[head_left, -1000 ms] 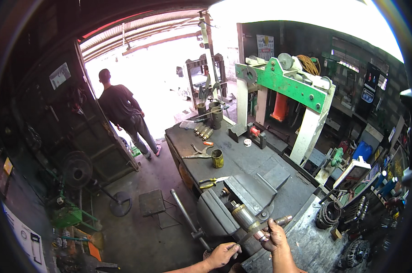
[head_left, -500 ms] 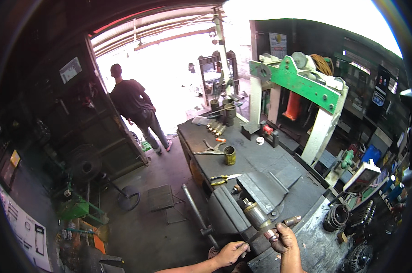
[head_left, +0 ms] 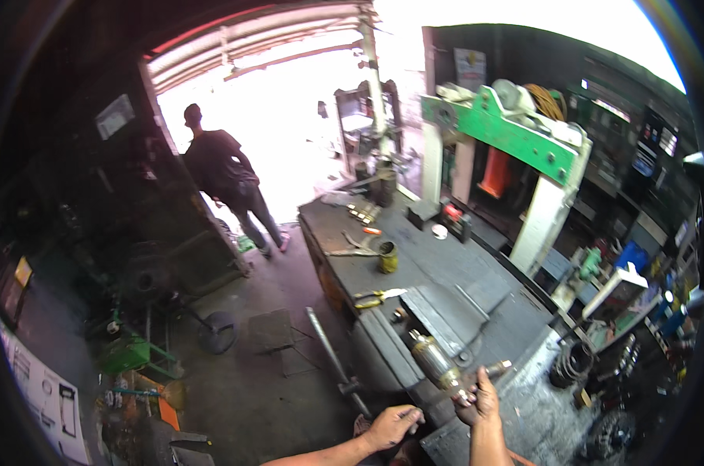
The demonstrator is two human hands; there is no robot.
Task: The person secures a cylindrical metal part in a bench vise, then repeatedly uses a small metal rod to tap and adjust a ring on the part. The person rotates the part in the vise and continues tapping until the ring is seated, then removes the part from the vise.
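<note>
A motor armature [head_left: 436, 363] with a ribbed metal body and a coppery end lies at a slant over the near end of the bench vise [head_left: 391, 347]. My right hand [head_left: 482, 398] is closed round its near, coppery end, thumb upward. A brownish rod-like piece [head_left: 501, 368] shows just beyond that thumb; I cannot tell what it is. Left of the armature's near end, my left hand [head_left: 395, 427] is apart from it with fingers curled in a pinch. What those fingers hold, if anything, is blurred.
Yellow-handled pliers [head_left: 379, 297], a yellowish can [head_left: 388, 258] and locking pliers [head_left: 356, 250] lie farther along the dark workbench [head_left: 430, 268]. A green and white press frame [head_left: 515, 133] stands behind. Metal rings [head_left: 572, 363] sit at right. Another person [head_left: 224, 171] stands by the doorway.
A thin dark strip that stretched between my hands across the armature's coppery end no longer shows clearly. My left hand has shifted slightly up and left; the view has moved a little.
</note>
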